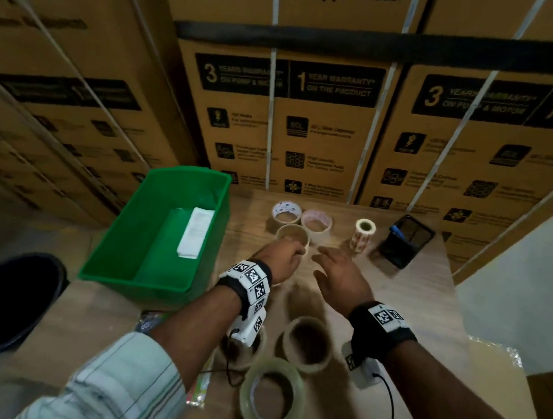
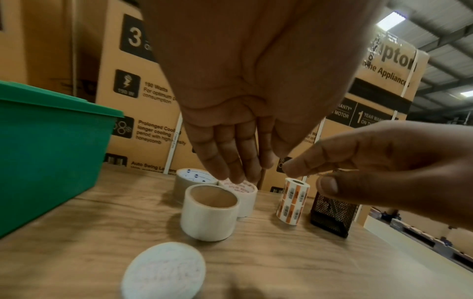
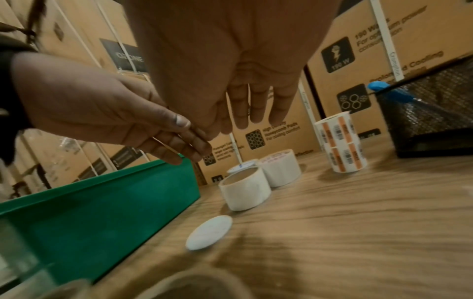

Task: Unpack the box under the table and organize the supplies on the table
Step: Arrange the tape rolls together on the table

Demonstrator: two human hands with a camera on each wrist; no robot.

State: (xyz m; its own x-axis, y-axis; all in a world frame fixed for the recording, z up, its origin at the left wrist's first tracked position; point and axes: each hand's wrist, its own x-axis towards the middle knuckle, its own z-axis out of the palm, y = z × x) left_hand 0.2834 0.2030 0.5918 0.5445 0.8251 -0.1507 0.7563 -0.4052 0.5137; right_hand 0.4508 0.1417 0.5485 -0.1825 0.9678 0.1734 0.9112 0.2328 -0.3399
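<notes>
Nearest the person, a clear tape roll [image 1: 272, 397] lies flat on the wooden counter [image 1: 410, 296], its hole facing up. Just beyond it sit two more rolls, one in the open [image 1: 307, 344] and one half hidden under the left wrist band [image 1: 244, 349]. A flat white disc [image 2: 163, 271] lies on the counter a little further on.

Both forearms reach forward over the counter, palms down. The left hand [image 1: 279, 259] hangs above a clear tape roll with a brown core [image 2: 210, 211]; its fingers are straight and together, tips pointing down, and they grip nothing. The right hand [image 1: 339, 277] is beside it, fingers extended and slightly spread, thumb apart, also holding nothing.

That roll stands on its flat end, axis upright, near the green bin [image 1: 154, 229]. A white packet [image 1: 195, 231] lies inside the bin. Behind the roll, two printed tape rolls [image 1: 286, 211] [image 1: 316, 224] stand side by side. To their right a label roll [image 1: 362, 234] stands upright, then a black mesh holder [image 1: 405, 241] with a blue pen [image 3: 394, 92]. Stacked cartons [image 1: 308, 129] rise at the back.
</notes>
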